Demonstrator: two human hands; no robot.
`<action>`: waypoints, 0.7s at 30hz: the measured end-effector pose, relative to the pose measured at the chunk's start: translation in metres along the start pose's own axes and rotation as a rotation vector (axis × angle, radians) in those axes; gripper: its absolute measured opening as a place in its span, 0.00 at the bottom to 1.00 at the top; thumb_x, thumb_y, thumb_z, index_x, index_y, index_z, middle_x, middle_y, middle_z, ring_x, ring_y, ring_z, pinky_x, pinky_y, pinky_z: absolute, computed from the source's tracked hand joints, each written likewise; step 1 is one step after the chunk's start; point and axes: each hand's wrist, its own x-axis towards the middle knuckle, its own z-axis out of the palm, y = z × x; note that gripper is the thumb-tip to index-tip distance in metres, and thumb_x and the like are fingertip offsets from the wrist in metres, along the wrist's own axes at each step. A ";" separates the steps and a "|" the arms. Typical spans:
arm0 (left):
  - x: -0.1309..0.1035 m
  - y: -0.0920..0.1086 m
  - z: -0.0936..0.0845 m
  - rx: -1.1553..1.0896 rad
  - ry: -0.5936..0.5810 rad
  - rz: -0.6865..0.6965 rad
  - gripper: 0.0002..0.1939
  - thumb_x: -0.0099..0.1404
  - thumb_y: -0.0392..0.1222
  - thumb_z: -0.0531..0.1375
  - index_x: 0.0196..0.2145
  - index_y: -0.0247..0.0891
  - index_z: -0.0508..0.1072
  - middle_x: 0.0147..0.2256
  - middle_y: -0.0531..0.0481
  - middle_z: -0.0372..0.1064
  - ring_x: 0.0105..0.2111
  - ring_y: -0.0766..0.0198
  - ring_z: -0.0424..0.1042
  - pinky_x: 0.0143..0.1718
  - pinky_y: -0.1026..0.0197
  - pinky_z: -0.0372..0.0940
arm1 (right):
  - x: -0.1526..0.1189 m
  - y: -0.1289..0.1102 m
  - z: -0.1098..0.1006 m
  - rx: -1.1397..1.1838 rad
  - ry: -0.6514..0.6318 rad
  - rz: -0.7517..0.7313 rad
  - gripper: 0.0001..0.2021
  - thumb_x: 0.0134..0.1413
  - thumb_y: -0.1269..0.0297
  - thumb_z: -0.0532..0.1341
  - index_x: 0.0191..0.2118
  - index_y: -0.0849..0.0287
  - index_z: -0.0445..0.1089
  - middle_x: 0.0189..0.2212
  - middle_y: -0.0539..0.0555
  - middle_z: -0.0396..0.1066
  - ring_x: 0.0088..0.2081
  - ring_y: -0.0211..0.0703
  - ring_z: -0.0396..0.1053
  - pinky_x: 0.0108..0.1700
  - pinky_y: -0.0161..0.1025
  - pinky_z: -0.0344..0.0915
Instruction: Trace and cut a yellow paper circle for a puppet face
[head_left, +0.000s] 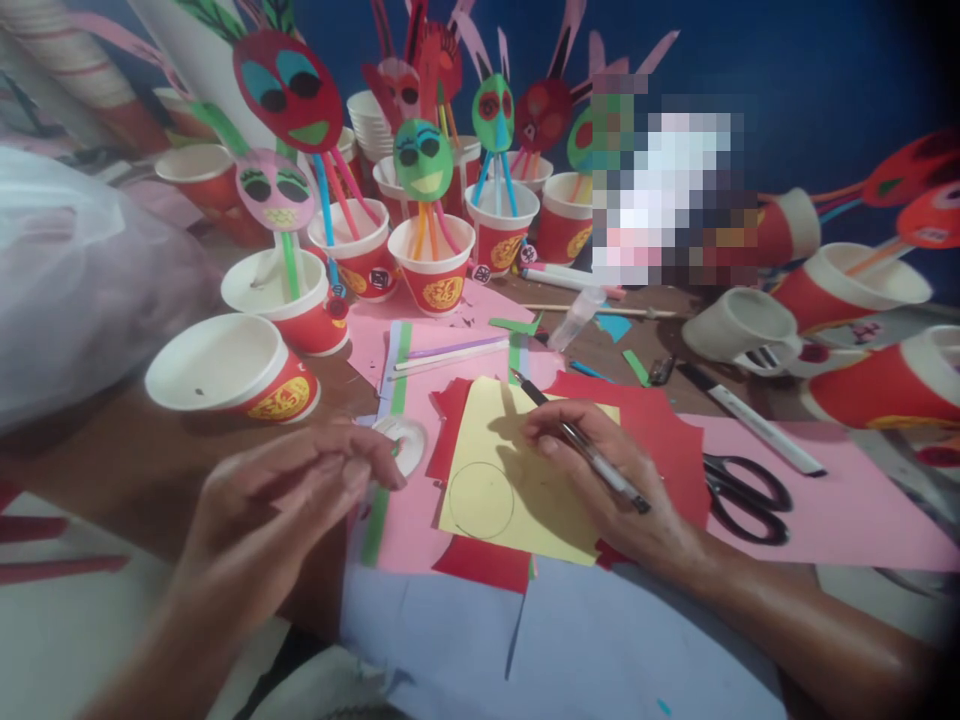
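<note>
Head view: yellow paper (499,450) mid-frame, drawn circle (481,500) left of and below the right hand (626,455), which is clamped on the pen (592,462). Unpinned by left hand (300,490), sheet could skid under a stroke. Left fingertips overlap white ring (415,445); grip unclear.

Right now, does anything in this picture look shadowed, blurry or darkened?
Head view: the bare right hand casts a soft shadow on the yellow paper sheet; head view: the translucent white plastic bag looks hazy, and the top-right corner falls nearly black.
</note>
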 end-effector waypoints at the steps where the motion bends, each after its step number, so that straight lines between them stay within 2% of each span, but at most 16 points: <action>1: 0.005 -0.005 -0.001 -0.103 0.011 -0.007 0.04 0.58 0.41 0.60 0.30 0.42 0.75 0.28 0.50 0.72 0.29 0.62 0.69 0.28 0.62 0.62 | 0.000 0.000 0.000 0.002 -0.003 -0.003 0.06 0.60 0.64 0.54 0.41 0.54 0.64 0.37 0.49 0.70 0.37 0.36 0.68 0.33 0.28 0.63; 2: 0.009 -0.009 -0.002 -0.174 0.020 -0.014 0.04 0.57 0.40 0.61 0.32 0.42 0.75 0.28 0.50 0.73 0.30 0.61 0.70 0.31 0.62 0.63 | 0.000 0.000 0.000 0.008 -0.008 -0.006 0.06 0.60 0.65 0.54 0.42 0.54 0.64 0.36 0.49 0.70 0.36 0.35 0.68 0.33 0.28 0.63; 4: 0.015 -0.018 -0.003 -0.245 0.022 -0.076 0.06 0.57 0.39 0.61 0.34 0.41 0.75 0.25 0.51 0.72 0.27 0.63 0.69 0.30 0.62 0.62 | 0.000 0.000 0.001 0.022 -0.010 -0.008 0.05 0.60 0.65 0.54 0.41 0.54 0.64 0.34 0.48 0.70 0.34 0.34 0.67 0.33 0.27 0.63; 7: 0.019 -0.025 -0.003 -0.290 0.025 -0.102 0.05 0.57 0.38 0.61 0.34 0.38 0.75 0.22 0.52 0.70 0.25 0.66 0.67 0.27 0.64 0.61 | -0.001 0.001 0.002 0.035 -0.013 0.004 0.05 0.60 0.65 0.54 0.41 0.54 0.64 0.33 0.47 0.70 0.32 0.33 0.67 0.31 0.27 0.63; 9: 0.019 -0.025 -0.003 -0.361 -0.011 -0.087 0.05 0.57 0.38 0.61 0.33 0.38 0.75 0.20 0.53 0.68 0.22 0.67 0.65 0.26 0.64 0.61 | -0.001 0.001 0.003 0.043 -0.022 0.014 0.05 0.60 0.64 0.54 0.41 0.54 0.64 0.35 0.48 0.70 0.34 0.35 0.68 0.31 0.28 0.63; 13: 0.023 -0.023 -0.004 -0.483 -0.111 -0.123 0.06 0.59 0.40 0.58 0.34 0.39 0.74 0.16 0.57 0.64 0.17 0.71 0.62 0.34 0.59 0.66 | -0.001 0.001 0.002 0.074 -0.036 0.038 0.06 0.60 0.63 0.54 0.43 0.53 0.63 0.37 0.49 0.71 0.37 0.38 0.70 0.31 0.30 0.63; 15: 0.025 -0.020 -0.006 -0.524 -0.146 -0.149 0.07 0.59 0.42 0.58 0.34 0.38 0.75 0.17 0.55 0.65 0.18 0.70 0.64 0.36 0.57 0.67 | -0.002 0.000 0.002 0.084 -0.036 0.043 0.07 0.60 0.63 0.54 0.43 0.52 0.63 0.37 0.50 0.72 0.37 0.39 0.70 0.31 0.31 0.64; 17: 0.022 -0.015 -0.008 -0.567 -0.164 -0.164 0.08 0.58 0.42 0.60 0.33 0.36 0.75 0.21 0.51 0.69 0.22 0.67 0.67 0.31 0.60 0.68 | -0.002 0.000 0.001 0.088 -0.046 0.043 0.07 0.60 0.63 0.54 0.43 0.52 0.63 0.37 0.49 0.72 0.37 0.39 0.70 0.31 0.31 0.64; 19: 0.012 -0.011 -0.010 -0.616 -0.195 -0.196 0.09 0.57 0.43 0.61 0.33 0.36 0.76 0.27 0.47 0.72 0.25 0.63 0.71 0.26 0.62 0.67 | -0.002 -0.001 0.001 0.088 -0.060 0.042 0.06 0.60 0.63 0.54 0.43 0.52 0.64 0.35 0.49 0.71 0.35 0.38 0.70 0.31 0.31 0.64; 21: -0.006 -0.012 -0.013 -0.655 -0.300 -0.291 0.10 0.57 0.45 0.61 0.30 0.36 0.76 0.28 0.45 0.73 0.25 0.59 0.72 0.25 0.59 0.68 | -0.002 -0.002 0.001 0.075 -0.058 0.046 0.06 0.59 0.63 0.55 0.42 0.52 0.64 0.33 0.48 0.71 0.33 0.36 0.69 0.31 0.30 0.63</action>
